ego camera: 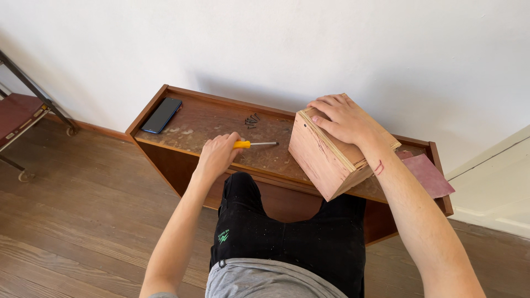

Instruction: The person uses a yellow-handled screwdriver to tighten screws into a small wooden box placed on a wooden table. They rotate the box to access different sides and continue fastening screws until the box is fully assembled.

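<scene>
- Two hands busy: my left hand point(217, 155) is wrapped tight around a yellow-handled screwdriver point(255, 144), tip pointing to 3 o'clock.
- My right hand point(343, 118) lies flat, fingers spread, on the plywood box point(324, 155).
- Dark screws point(252, 120) lie at 12 o'clock from the screwdriver.

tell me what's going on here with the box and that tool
A person stands at a low wooden cabinet set against a white wall. Their right hand rests flat on top of a plywood box that sits tilted on the cabinet top. Their left hand grips a yellow-handled screwdriver, its tip pointing toward the box but short of it. A few dark screws and a phone lie on the cabinet, with reddish sandpaper at its right end.
</scene>
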